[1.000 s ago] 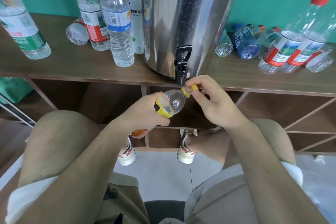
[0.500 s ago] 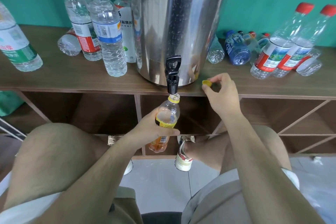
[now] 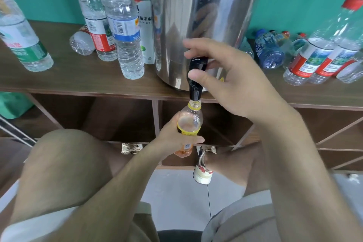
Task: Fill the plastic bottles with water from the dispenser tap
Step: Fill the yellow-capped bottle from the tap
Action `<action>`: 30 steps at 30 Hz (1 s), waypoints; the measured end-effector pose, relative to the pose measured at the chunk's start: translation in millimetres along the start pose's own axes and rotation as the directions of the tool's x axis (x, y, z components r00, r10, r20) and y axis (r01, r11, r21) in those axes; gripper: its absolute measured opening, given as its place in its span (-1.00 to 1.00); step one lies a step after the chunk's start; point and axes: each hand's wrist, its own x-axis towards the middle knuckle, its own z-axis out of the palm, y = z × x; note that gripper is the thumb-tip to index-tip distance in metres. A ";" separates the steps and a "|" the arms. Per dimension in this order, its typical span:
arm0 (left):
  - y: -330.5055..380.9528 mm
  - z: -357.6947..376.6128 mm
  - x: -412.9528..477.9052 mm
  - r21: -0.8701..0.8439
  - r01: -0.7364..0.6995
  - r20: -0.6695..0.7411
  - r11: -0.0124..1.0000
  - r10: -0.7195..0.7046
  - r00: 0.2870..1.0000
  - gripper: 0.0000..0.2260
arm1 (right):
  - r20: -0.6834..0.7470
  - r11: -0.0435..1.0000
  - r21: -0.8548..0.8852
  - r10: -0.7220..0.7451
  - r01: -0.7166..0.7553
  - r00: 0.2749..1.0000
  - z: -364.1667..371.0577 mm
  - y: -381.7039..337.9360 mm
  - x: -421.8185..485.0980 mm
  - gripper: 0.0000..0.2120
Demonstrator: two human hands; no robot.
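Steel dispenser (image 3: 206, 15) is cut off by the top edge. The right-hand grip (image 3: 235, 84) hides much of the black tap (image 3: 195, 90). The left-hand grip (image 3: 174, 137) covers the small bottle (image 3: 191, 119) around its middle. Far-left bottle (image 3: 21, 41) is cropped.

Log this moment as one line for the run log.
step: bottle at tap | left hand: holds yellow-label bottle, uncapped, mouth under tap spout | right hand: pinches tap handle | water flow: cannot tell

Bottle (image 3: 189, 122) beneath tap (image 3: 195, 90); dispenser (image 3: 206, 6) on shelf (image 3: 78, 80) between left bottles (image 3: 125, 31) and right bottles (image 3: 306, 59).
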 end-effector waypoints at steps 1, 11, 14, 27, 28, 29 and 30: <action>1.5 0.4 -0.4 -0.004 -0.010 -0.001 1.000 0.010 1.000 -0.20 | 0.038 1.000 -0.027 0.008 -0.007 0.999 2.6 0.1 3.6 -0.58; 9.3 2.6 -3.4 -0.043 -0.079 -0.013 0.996 0.078 0.997 -0.17 | -0.066 0.989 -0.144 -0.021 0.011 0.998 17.1 15.1 11.9 -0.91; 10.6 2.8 -3.9 -0.061 -0.082 -0.016 0.995 0.081 0.997 -0.16 | -0.144 0.979 -0.168 -0.143 0.118 0.979 22.2 18.7 7.1 -0.96; 16.7 5.7 -8.5 -0.137 -0.146 -0.033 0.980 0.143 0.989 -0.20 | -0.379 0.913 -0.197 -0.407 0.357 0.831 65.0 50.2 -34.7 -0.85; 16.7 5.7 -9.3 -0.135 -0.144 -0.037 0.980 0.141 0.989 -0.20 | -0.381 0.915 -0.193 -0.403 0.355 0.832 65.9 48.4 -36.1 -0.84; 16.6 5.5 -10.1 -0.130 -0.142 -0.037 0.981 0.138 0.990 -0.20 | -0.386 0.919 -0.185 -0.394 0.348 0.834 66.6 46.8 -37.5 -0.83; 16.5 5.2 -10.3 -0.127 -0.140 -0.032 0.982 0.137 0.990 -0.19 | -0.395 0.925 -0.172 -0.379 0.338 0.837 66.7 45.3 -38.5 -0.81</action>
